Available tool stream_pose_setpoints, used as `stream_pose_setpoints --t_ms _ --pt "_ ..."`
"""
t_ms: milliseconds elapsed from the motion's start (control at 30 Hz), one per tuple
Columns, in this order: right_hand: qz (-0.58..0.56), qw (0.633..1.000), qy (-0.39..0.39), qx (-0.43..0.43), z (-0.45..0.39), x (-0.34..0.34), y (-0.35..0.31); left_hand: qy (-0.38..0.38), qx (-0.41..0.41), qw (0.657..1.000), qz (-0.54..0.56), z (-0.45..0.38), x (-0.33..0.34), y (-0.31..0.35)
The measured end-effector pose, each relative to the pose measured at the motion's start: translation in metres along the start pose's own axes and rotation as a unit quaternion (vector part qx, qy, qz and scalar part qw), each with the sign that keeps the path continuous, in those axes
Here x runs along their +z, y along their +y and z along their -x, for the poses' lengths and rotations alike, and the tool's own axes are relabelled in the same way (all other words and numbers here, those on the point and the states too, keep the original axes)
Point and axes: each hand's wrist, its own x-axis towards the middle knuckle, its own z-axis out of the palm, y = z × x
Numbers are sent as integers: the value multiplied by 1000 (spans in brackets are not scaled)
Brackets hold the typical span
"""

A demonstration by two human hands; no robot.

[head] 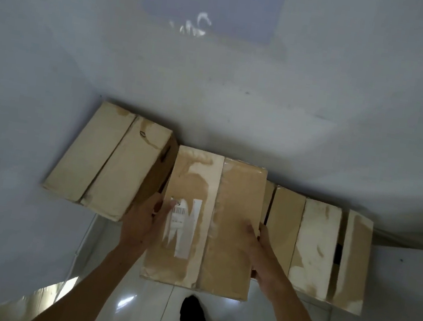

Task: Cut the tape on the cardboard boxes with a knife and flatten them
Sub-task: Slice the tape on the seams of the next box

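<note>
From above the person's shoulders, three cardboard boxes sit in a row against the foot of the white wall (239, 109). The middle box (207, 222) is between both hands. The left hand (142, 221) is wrapped round its left edge with the thumb lying on top near the torn white label (182, 227). The right hand (264, 252) is clamped against its right side, fingers curled onto the top face. Both are closed on the cardboard, neither is free. The left box (107, 159) is angled and touches the middle one at its far corner. The right box (327, 253) stands just beside the right hand, its flaps parted by a dark gap.

No knife shows anywhere, so I judge the cutting has not begun on this box, whose centre seam looks taped.

Below, a dark-socked foot (194, 315) stands on the glossy tiled floor (131, 298), under the box's near edge. If the grip slips on that smooth taped surface, the box could drop onto the foot. Pulling it out could also drag the neighbouring boxes askew.
</note>
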Motion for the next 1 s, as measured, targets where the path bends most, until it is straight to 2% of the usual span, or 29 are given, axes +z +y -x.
stream_pose_setpoints --t_ms 100,233,367,467,533,667,833,1000 --pt "-23 998 45 -26 43 -27 -8 30 38 998 50 33 -7 41" --pt "-48 993 92 -61 120 -72 -23 30 37 994 98 74 -11 102" --pt "-86 980 130 -121 203 -132 -38 32 88 991 94 127 -19 207" --pt "-102 966 172 -165 271 -189 -55 4 134 988 76 172 -22 293" --pt "-105 961 169 -192 313 -232 -62 -11 169 984 52 204 -17 345" --pt "-104 955 150 -235 397 -324 -67 -39 178 981 67 274 5 439" --pt "-63 966 155 -196 482 -428 -58 -106 189 964 155 343 54 523" --pt "-17 948 242 -205 533 -525 -37 -223 185 941 177 390 127 596"
